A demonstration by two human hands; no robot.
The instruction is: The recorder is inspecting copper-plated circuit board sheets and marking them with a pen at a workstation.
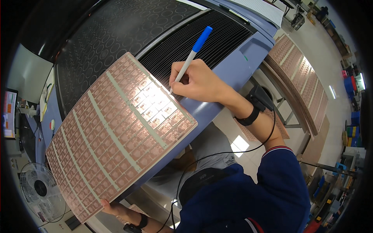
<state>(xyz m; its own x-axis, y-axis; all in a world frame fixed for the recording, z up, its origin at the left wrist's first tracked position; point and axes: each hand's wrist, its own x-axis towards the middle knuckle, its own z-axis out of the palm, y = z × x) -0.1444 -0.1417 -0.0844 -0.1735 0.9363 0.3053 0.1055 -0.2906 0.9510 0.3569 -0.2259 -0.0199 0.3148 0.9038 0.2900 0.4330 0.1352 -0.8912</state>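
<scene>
A large copper-coloured circuit board panel, patterned in a grid with pale strips, lies tilted across the front edge of the machine table. My right hand is closed around a white marker pen with a blue cap on its upper end. The pen's tip meets the panel's right edge, near a bright glare patch. At the panel's lower corner, my left hand grips the near edge, thumb on top and the other fingers mostly hidden beneath. Both wrists wear black straps, and a dark cable runs from the right one.
Behind the panel is the machine's black bed with round marks, beside a ribbed black section and a blue-grey frame. More panels are stacked at right. A white fan and a monitor stand at left.
</scene>
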